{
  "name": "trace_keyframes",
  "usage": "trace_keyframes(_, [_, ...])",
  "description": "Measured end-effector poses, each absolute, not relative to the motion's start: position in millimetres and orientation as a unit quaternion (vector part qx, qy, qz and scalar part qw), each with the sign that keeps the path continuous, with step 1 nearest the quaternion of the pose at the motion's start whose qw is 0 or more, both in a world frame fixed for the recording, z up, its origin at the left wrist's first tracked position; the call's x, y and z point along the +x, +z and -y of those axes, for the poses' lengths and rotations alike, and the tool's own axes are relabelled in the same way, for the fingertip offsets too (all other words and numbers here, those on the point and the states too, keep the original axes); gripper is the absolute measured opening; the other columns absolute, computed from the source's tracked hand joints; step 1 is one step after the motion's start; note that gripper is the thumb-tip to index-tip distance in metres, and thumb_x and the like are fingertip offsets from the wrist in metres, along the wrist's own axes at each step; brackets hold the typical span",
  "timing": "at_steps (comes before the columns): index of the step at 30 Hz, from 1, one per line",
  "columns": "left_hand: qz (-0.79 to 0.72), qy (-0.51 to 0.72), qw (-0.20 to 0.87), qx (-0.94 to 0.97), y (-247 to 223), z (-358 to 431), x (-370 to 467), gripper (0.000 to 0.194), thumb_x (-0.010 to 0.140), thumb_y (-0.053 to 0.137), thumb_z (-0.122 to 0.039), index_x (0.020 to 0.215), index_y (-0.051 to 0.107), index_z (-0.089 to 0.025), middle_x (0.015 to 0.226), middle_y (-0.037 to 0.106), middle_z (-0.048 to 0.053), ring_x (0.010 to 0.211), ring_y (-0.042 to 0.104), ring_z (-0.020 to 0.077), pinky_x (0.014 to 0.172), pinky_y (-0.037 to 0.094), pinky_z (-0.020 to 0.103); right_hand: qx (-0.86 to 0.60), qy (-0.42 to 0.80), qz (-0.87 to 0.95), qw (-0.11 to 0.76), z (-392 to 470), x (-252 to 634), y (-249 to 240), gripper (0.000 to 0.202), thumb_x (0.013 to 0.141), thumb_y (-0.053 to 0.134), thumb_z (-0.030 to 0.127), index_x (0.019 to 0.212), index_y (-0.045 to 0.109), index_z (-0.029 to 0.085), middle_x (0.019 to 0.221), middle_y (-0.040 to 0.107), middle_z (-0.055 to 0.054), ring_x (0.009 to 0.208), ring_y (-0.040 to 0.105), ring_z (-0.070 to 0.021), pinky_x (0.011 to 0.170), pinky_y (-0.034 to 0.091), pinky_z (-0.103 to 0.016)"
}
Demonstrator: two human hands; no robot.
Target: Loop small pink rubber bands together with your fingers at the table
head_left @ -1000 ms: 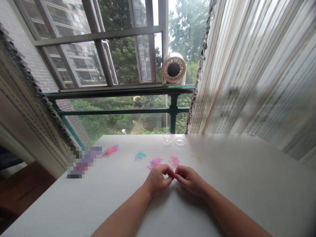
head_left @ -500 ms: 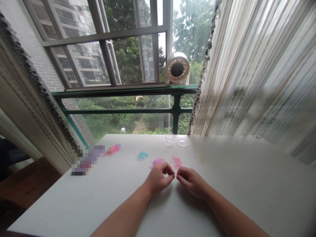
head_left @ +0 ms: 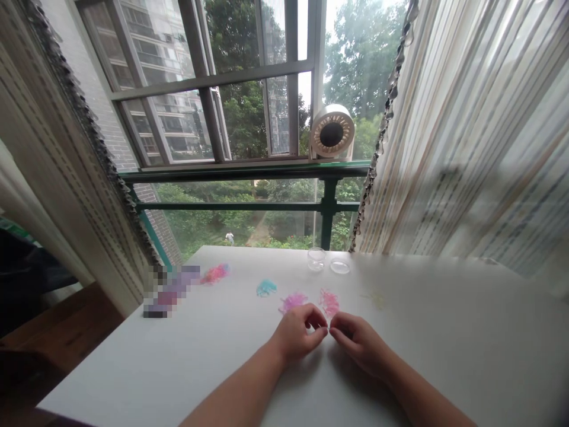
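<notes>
My left hand and my right hand meet fingertip to fingertip above the white table. Each one pinches thumb against forefinger. Whatever lies between the tips is too small to name; only a pale speck shows there. Just beyond my fingers lie a pink pile and a purple pile of small, thin, loop-like pieces. A turquoise pile sits farther left, and a faint yellowish pile is off to the right.
Near the far edge of the table stand a clear round container and a clear lid. At the left are a mixed red-pink pile and a blurred-out object. A round white fan is by the window.
The whole view has shifted, so the scene sits slightly farther right and lower. My hands keep their fingertips together; the pale bit between them is less visible now.
</notes>
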State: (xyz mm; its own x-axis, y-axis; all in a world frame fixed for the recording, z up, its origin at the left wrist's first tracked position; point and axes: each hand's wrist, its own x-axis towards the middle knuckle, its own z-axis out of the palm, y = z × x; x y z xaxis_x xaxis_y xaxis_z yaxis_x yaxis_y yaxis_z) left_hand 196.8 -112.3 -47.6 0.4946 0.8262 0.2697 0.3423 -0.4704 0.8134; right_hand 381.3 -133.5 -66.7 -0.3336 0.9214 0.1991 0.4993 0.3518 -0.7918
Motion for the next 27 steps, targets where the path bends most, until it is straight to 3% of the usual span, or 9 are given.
trace_keyframes(27, [-0.383,0.358,0.356,0.773,-48.7,109.3,195.9,0.009,0.071,0.058,-0.018,0.079,0.061,-0.014,0.074,0.066,0.002,0.068,0.059,0.011,0.066,0.044,0.023,-0.478,0.316,0.757,0.315,132.3,382.6,-67.7,0.018,0.085,0.047,0.03,0.071,0.051,0.018,0.064,0.05,0.001,0.063,0.043,-0.0133,0.061,0.036,-0.026])
